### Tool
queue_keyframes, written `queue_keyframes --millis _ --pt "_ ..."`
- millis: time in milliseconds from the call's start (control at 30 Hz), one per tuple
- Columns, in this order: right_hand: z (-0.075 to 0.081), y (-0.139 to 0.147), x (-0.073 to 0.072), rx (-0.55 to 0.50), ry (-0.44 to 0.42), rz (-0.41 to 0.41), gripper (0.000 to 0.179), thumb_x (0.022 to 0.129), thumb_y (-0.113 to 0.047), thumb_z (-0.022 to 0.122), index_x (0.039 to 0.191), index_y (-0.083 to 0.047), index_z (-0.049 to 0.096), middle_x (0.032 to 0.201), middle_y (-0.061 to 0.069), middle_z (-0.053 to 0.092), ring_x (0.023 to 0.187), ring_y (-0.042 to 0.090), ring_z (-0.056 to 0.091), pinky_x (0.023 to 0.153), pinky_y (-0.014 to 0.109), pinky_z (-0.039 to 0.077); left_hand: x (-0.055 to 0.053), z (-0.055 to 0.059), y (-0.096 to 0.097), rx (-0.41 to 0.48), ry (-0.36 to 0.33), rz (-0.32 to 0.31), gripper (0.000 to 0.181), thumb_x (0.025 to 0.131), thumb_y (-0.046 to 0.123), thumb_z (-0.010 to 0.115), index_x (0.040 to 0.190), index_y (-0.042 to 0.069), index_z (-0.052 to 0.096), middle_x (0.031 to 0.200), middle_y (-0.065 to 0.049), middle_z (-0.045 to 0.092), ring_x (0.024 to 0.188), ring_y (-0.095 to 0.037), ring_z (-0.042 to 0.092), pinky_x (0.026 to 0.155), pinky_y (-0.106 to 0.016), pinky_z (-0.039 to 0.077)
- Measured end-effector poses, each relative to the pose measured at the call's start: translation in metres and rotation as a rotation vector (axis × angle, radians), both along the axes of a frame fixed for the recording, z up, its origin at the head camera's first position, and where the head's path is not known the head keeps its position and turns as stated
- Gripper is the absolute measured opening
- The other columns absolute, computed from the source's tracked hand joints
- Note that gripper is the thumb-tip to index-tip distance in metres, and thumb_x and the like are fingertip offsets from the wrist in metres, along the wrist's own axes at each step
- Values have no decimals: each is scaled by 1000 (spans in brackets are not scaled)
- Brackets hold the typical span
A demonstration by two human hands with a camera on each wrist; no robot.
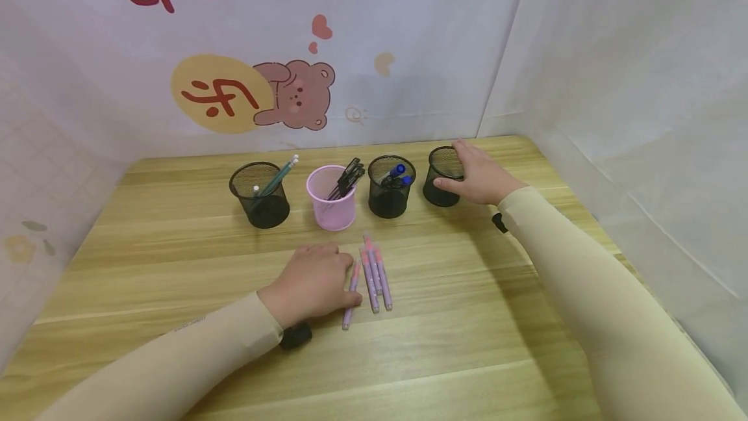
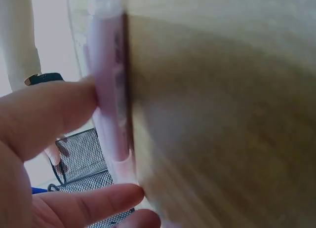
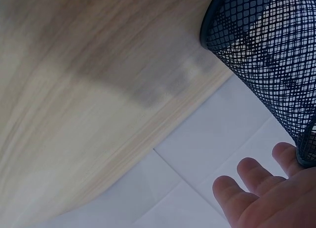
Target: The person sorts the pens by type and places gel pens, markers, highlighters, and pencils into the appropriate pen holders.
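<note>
My left hand (image 1: 312, 283) is low over the table, its thumb and fingers at a slim purple pen (image 1: 347, 319) with a pink section. In the left wrist view the thumb meets one side of the pen (image 2: 109, 85), and a fingertip overlaps its far end. Several matching purple pens (image 1: 374, 281) lie in a loose bunch just to the right. My right hand (image 1: 482, 173) holds the rightmost black mesh cup (image 1: 438, 195), thumb across its front and fingers at the rim. The right wrist view shows the cup's mesh wall (image 3: 269, 60) and fingertips by its rim.
A black mesh cup (image 1: 269, 213) with pencils, a pink cup (image 1: 335, 215) with black pens and a black cup (image 1: 388, 205) with blue-capped pens stand in a row. White walls (image 1: 672, 115) border the wooden table (image 1: 444, 356) behind and at the right.
</note>
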State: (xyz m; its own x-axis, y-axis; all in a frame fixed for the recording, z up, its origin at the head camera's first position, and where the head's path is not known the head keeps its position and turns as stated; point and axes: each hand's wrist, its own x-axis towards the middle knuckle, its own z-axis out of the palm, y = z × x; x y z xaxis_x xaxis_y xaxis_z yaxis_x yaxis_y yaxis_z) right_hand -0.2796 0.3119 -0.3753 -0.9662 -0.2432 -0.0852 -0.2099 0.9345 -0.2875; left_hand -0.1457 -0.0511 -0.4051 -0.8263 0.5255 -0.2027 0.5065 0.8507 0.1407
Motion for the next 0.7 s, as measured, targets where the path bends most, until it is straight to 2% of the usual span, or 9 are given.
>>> queue_keyframes --millis 100,233,367,533,700 --pt "0 0 -1 -3 -1 0 112 98 -72 56 168 0 7 175 25 8 162 45 10 131 60 13 -2 0 -2 22 -34 21 42 85 55 82 106 19 72 88 4 63 84 -19 60 82 -46 52" --pt "-1 1 -2 -10 1 -1 112 97 -71 58 168 0 8 175 25 9 162 45 10 131 61 14 -6 2 -3 59 -101 55 27 86 42 83 94 22 66 76 6 61 73 -16 57 67 -37 48" --pt "-1 1 -2 -19 1 0 112 97 -70 58 168 0 8 175 26 10 162 45 10 131 60 14 -6 6 -4 73 -142 73 22 89 34 81 100 21 67 72 7 61 69 -15 58 62 -34 46" --pt "-1 0 -3 -24 8 10 113 97 -72 58 167 1 8 174 27 11 162 46 11 131 61 14 -7 8 -7 92 -147 82 15 92 24 75 105 19 69 77 5 62 65 -16 59 58 -34 46" --pt "-2 0 -3 -29 20 15 111 97 -70 58 167 2 11 174 27 13 162 45 13 131 60 15 -9 7 -11 121 -157 94 23 92 22 73 115 20 71 81 4 64 64 -15 59 57 -35 46"
